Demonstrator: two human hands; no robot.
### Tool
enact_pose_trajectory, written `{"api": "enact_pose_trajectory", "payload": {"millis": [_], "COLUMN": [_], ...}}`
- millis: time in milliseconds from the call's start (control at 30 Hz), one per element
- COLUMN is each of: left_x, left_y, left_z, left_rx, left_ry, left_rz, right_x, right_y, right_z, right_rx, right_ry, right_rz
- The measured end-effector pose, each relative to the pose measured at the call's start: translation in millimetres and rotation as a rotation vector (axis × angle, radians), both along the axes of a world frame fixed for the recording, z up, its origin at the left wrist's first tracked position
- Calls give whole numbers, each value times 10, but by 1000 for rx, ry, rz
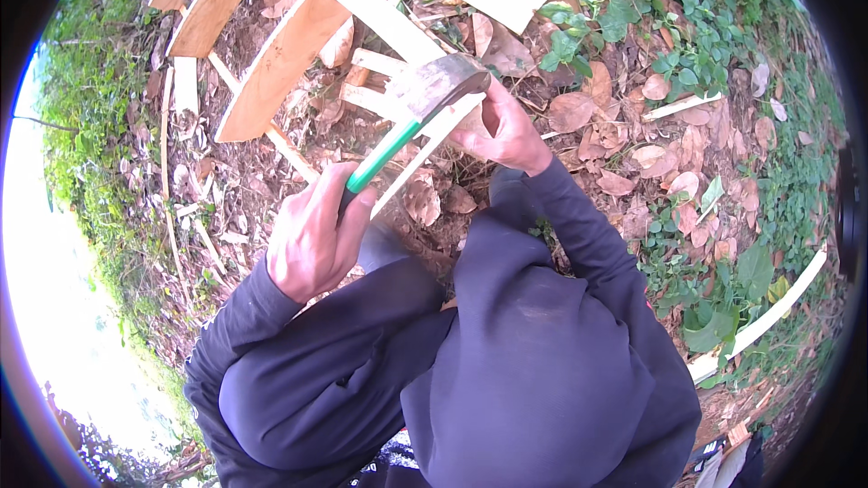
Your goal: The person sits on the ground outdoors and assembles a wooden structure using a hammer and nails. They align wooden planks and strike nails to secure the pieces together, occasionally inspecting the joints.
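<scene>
Left hand (312, 239) clenched on green hatchet handle (384, 155), blade (438, 86) at one o'clock; right hand (506, 131) gripping pale wood strip (425, 149).

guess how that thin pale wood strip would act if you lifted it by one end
The thin pale wood strip probably flexes rather than stays rigid: it is long, slim and already curved. It likely feels light, and may split easily under the hatchet.
</scene>
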State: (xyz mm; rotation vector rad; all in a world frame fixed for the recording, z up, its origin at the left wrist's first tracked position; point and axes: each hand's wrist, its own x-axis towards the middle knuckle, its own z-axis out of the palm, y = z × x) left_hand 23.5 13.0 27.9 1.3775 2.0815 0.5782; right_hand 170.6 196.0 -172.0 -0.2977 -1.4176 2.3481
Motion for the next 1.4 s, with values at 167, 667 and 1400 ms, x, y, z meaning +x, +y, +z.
{"api": "enact_pose_trajectory", "payload": {"millis": [167, 667, 1400], "left_x": [-23, 1, -447], "left_y": [-26, -87, -298], "left_z": [-20, -66, -82], "left_rx": [-71, -69, -64], "left_ry": [-61, -55, 27], "left_rz": [46, 64, 305], "right_x": [9, -37, -38], "right_y": [94, -11, -97], "right_z": [47, -298, -243], "right_rx": [467, 447, 244], "right_ry": [-256, -190, -144], "right_rz": [81, 38, -27]}}
